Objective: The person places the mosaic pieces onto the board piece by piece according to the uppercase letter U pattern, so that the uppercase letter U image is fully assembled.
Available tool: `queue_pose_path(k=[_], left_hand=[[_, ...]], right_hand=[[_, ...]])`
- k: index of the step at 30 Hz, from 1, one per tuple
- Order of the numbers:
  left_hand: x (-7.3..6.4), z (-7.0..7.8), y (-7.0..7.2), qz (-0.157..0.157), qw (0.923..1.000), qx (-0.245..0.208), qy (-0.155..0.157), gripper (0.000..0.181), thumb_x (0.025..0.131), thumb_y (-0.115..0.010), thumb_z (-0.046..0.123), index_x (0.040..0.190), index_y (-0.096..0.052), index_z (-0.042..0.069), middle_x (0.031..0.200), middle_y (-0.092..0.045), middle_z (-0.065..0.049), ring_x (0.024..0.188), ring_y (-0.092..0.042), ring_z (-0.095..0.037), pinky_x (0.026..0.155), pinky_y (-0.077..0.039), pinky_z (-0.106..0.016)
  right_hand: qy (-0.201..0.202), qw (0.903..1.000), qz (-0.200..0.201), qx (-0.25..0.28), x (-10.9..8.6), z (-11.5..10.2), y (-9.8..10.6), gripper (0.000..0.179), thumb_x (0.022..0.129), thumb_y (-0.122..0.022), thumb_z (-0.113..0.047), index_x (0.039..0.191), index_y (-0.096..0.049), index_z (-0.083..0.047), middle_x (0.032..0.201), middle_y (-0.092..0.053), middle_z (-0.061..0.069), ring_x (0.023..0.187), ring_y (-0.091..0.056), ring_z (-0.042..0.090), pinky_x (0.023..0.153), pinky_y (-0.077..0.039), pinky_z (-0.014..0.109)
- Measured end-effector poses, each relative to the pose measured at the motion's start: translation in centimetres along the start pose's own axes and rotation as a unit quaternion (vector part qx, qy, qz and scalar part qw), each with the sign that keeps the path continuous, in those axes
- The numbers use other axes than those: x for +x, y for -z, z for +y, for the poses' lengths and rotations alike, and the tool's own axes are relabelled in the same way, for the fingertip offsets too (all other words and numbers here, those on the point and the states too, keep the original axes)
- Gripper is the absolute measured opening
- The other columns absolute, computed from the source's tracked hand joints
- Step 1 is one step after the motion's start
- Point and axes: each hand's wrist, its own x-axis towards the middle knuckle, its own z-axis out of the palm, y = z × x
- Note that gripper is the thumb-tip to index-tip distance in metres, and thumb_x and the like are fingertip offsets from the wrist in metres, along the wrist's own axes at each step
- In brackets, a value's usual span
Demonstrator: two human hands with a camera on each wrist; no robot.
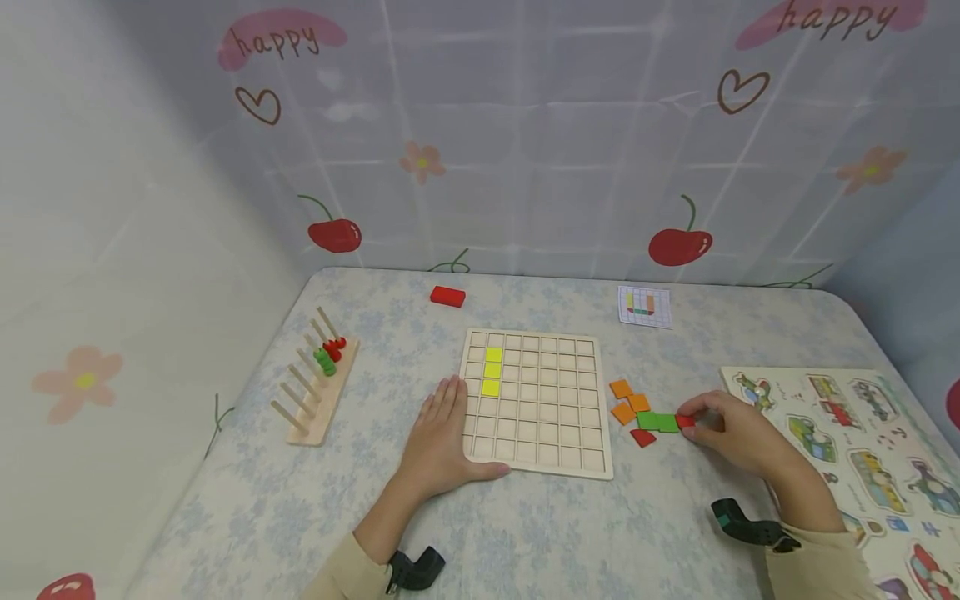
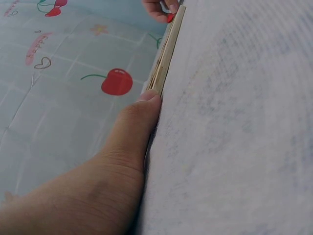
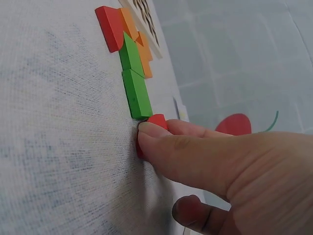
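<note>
Yellow tiles fill three stacked squares in the second column from the left of the board, as we see from the head. Our left hand lies with fingers straight at the board's left edge, thumb spread wide along the near edge. To the board's right, our right hand pinches a red piece at the end of two green tiles; three orange tiles and another red piece lie near. From the left wrist, we see our thumb touching the board's edge. From the right wrist, we see the pinched piece just beside one green tile.
</note>
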Motion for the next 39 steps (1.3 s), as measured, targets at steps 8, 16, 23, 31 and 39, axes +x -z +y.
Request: queue_pose_path(k=[8,16,23,31,39], left_hand=[[0.0,0.0,0.1,-0.002,1.0,0.001,-0.001,0.141,0.063,-0.066,0.086,0.159,-0.004,0.004,0.168,-0.003,-0.011,0.157,-0.002,-0.025,0.126,-0.012,-0.047],[0.0,0.1,0.1,-0.005,1.0,0.003,0.004,0.141,0.063,-0.065,0.087,0.159,-0.002,0.005,0.169,-0.002,-0.009,0.157,-0.001,-0.023,0.127,-0.01,-0.045],[0.0,0.1,0.1,0.001,1.0,0.004,-0.002,0.141,0.063,-0.066,0.086,0.159,-0.005,0.003,0.168,-0.005,-0.012,0.157,-0.003,-0.026,0.126,-0.013,-0.048],[0.0,0.1,0.0,-0.003,1.0,0.004,0.001,0.141,0.063,-0.064,0.088,0.159,-0.003,0.005,0.169,-0.003,-0.01,0.157,-0.001,-0.023,0.126,-0.01,-0.045],[0.0,0.1,0.0,-0.002,0.9999,0.008,0.006,0.141,0.063,-0.064,0.088,0.159,-0.004,0.004,0.169,-0.004,-0.01,0.157,-0.001,-0.023,0.126,-0.011,-0.045]], right_hand=[[-0.016,0.9996,0.009,0.023,-0.2,-0.4,0.3,0.017,0.091,-0.072,-0.021,0.105,-0.065,-0.014,0.101,-0.067,0.007,0.072,-0.051,0.016,0.06,-0.041,0.027],[0.005,0.9983,0.037,0.045,0.8,-1.8,0.1,0.017,0.092,-0.072,-0.025,0.104,-0.066,-0.015,0.101,-0.068,0.008,0.067,-0.047,0.015,0.056,-0.039,0.025],[0.037,0.9958,0.021,0.081,2.0,-4.6,-1.8,0.017,0.091,-0.073,-0.023,0.104,-0.066,-0.014,0.096,-0.067,0.005,0.066,-0.048,0.014,0.054,-0.041,0.024],[0.076,0.9905,0.001,0.115,3.8,-8.8,-4.4,0.013,0.091,-0.073,-0.017,0.102,-0.066,-0.017,0.09,-0.065,0.001,0.065,-0.049,0.014,0.055,-0.044,0.025],[0.109,0.9856,-0.017,0.128,5.8,-13.8,-7.8,0.013,0.09,-0.074,-0.021,0.101,-0.066,-0.024,0.096,-0.068,-0.003,0.059,-0.05,0.013,0.055,-0.045,0.025]])
